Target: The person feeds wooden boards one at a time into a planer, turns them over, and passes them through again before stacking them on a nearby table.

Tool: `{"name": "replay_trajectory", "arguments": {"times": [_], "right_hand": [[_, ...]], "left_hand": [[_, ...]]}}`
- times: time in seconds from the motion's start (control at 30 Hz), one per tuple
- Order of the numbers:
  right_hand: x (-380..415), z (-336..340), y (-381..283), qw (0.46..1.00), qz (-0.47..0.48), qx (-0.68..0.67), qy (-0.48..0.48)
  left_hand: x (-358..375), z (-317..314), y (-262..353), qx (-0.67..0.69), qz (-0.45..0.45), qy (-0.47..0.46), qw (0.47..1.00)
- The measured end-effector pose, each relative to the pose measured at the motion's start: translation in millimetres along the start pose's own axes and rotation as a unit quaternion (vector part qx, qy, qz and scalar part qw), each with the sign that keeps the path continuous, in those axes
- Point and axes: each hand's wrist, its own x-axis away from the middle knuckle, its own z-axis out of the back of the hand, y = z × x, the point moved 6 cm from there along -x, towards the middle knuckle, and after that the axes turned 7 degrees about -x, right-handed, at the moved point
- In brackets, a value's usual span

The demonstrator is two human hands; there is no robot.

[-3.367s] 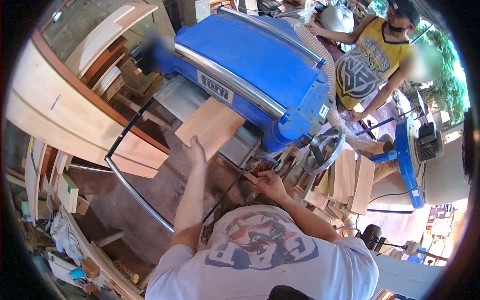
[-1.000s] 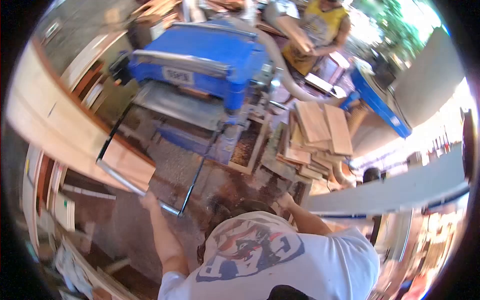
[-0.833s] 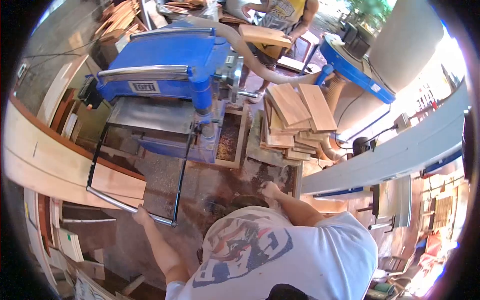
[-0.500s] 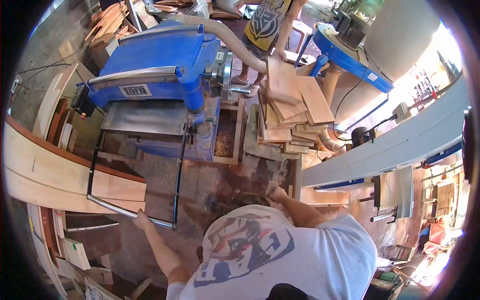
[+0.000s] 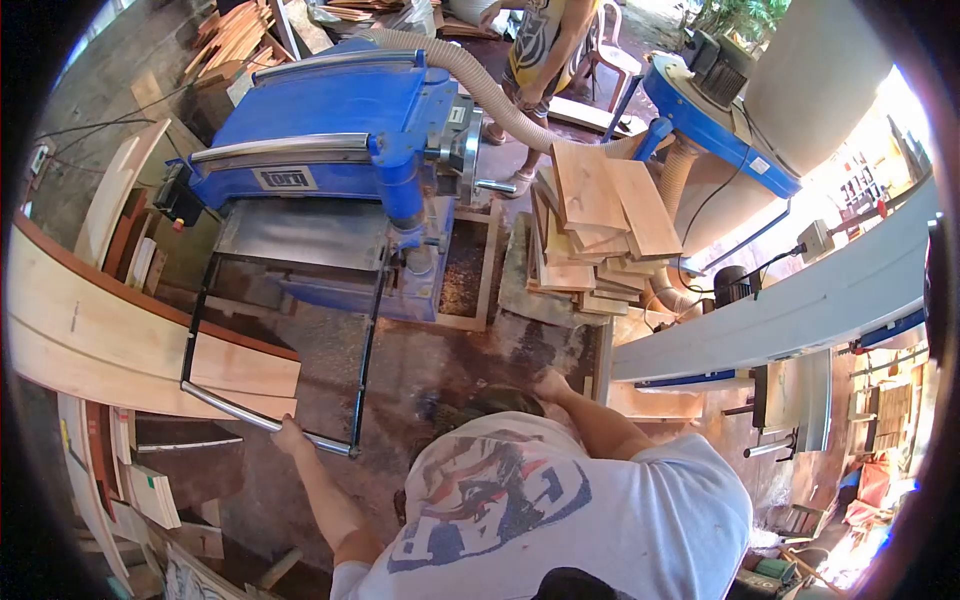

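Note:
My left hand [image 5: 290,437] is closed around the chrome roller bar [image 5: 238,409] at the outer end of a black support frame [image 5: 366,345]. This frame reaches out from the metal bed [image 5: 300,234] of a blue thickness planer [image 5: 310,110]. Over the floor to the right, my right hand [image 5: 549,384] is bent with its fingers curled in; I cannot tell whether it holds anything. The white shirt [image 5: 560,510] fills the lower middle of the view.
Stacked boards [image 5: 590,195] stand right of the planer, and behind them is another person [image 5: 545,50]. A ribbed hose [image 5: 480,85] runs from the planer toward a blue dust collector [image 5: 715,125]. Long pale planks [image 5: 120,340] lie left; a grey machine beam [image 5: 780,310] crosses the right.
The other person has let go of a board, which now lies on top of the stack, and has drawn back. My left hand stays on the roller bar. The view has shifted slightly.

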Motion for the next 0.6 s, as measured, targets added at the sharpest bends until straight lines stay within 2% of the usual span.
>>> {"name": "replay_trajectory", "arguments": {"times": [0.03,0.07,0.17,0.27,0.37,0.4,0.43,0.53,0.6], "right_hand": [[-3,0,-7,0.999,0.038,0.008,0.022],[-4,-1,-8,0.999,0.033,0.002,0.017],[8,8,-33,0.999,0.036,0.000,0.017],[-4,-2,-20,0.998,0.054,0.022,0.023],[-16,-15,3,0.997,0.064,0.030,-0.010],[-18,-19,10,0.996,0.079,0.031,-0.020],[-21,-24,16,0.995,0.095,0.033,-0.029],[-61,-52,57,0.981,0.102,0.159,-0.048],[-37,-39,29,0.981,0.098,0.156,-0.062]], "left_hand": [[-6,-1,-3,-0.018,-0.005,0.009,1.000],[-12,-2,-7,-0.036,-0.009,0.019,0.999],[-13,-6,-14,0.040,-0.011,-0.025,0.999],[-39,-11,-30,-0.013,-0.078,0.039,0.996],[-1,1,-4,-0.013,-0.027,0.007,1.000],[-42,-12,-33,-0.060,-0.048,0.047,0.996],[-30,-6,-25,-0.041,-0.046,0.039,0.997],[46,18,40,-0.022,-0.033,0.008,0.999],[47,20,38,-0.027,-0.028,0.041,0.998]]}}
